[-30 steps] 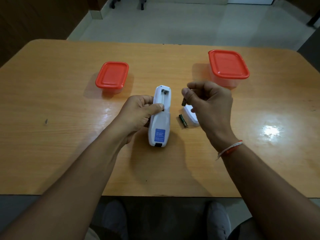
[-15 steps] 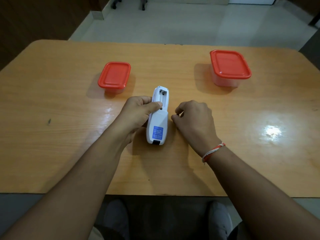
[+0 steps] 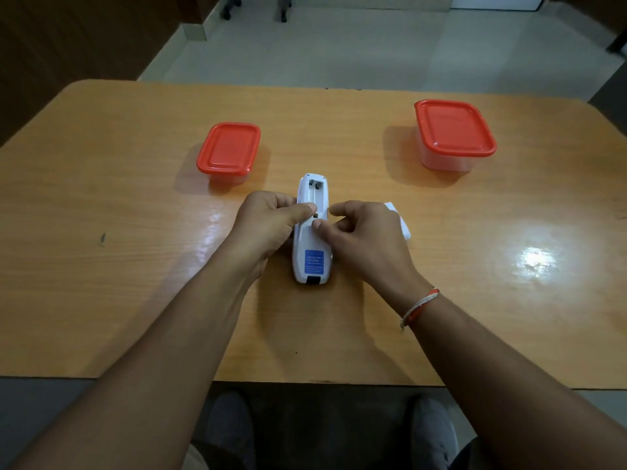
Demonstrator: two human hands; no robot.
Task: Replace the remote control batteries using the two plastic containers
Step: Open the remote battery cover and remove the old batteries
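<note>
- Since half a second before, the right hand (image 3: 366,242) had lifted off the table and come in over the white plastic remote control (image 3: 311,232), uncovering the white battery cover (image 3: 400,222) it had been hiding.
- That hand hovered beside the open battery compartment (image 3: 316,195), its fingers (image 3: 339,209) curled with thumb and forefinger tips close together at the compartment's near end; whether they pinched a battery could not be told.
- A thin red and white thread band (image 3: 420,305) circled its wrist.
- The left hand (image 3: 268,222) gripped the remote from its left side, fingers wrapped under the body and the thumb laid across the top at the compartment edge.
- The remote lay face down near the middle of the orange-brown wooden table (image 3: 118,266), a blue label (image 3: 314,260) on its back, compartment end pointing away from the person.
- The small clear plastic container with a red lid (image 3: 229,149) stood beyond the remote to the left, closed.
- The larger clear plastic container with a red lid (image 3: 454,130) stood farther off to the right, also closed.
- The battery cover lay on the table just behind the right hand, partly hidden.
</note>
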